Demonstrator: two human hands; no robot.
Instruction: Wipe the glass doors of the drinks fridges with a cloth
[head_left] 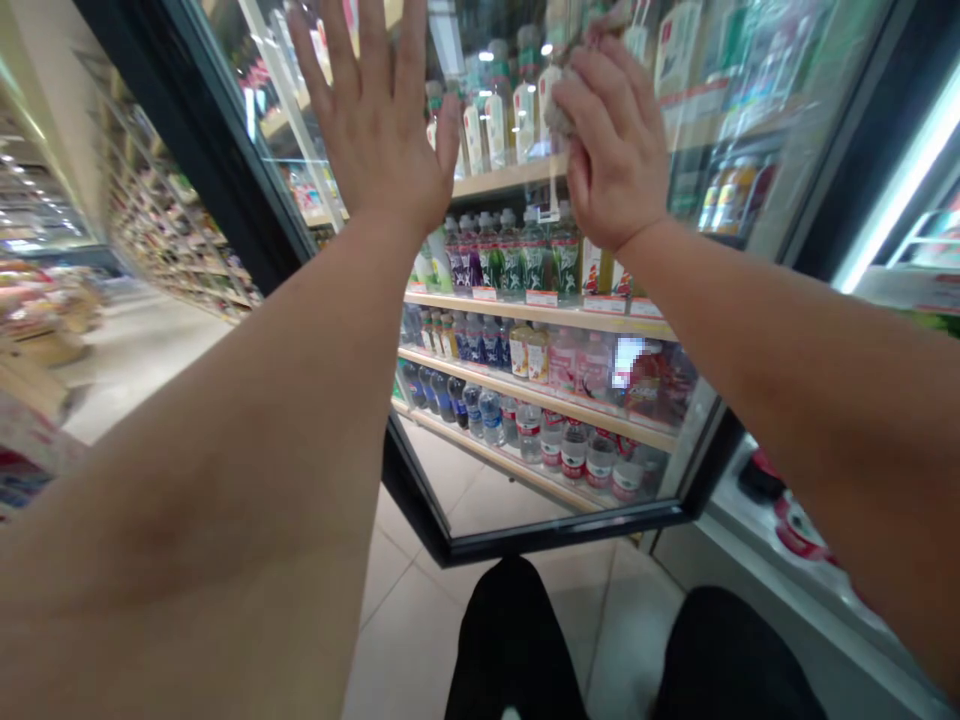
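Note:
A glass cooler door [480, 505] in a black frame stands swung open before me. My left hand [375, 130] lies flat on the upper glass, fingers spread, holding nothing. Beside it, my right hand [615, 140] is closed around a crumpled, light-coloured cloth [559, 115] and presses it to the pane. Part of the cloth is hidden under the fingers, and its upper end is blurred. Bottled drinks [517, 250] on wooden-edged shelves show in the glass behind both hands.
The door's black frame [555, 535] runs low, just above my knees [514, 620]. At the right is the lit cooler interior [795, 520] with bottles inside. A store aisle [142, 340] with stocked shelves [172, 220] stretches off to the left. Pale tiles [405, 620] cover the floor.

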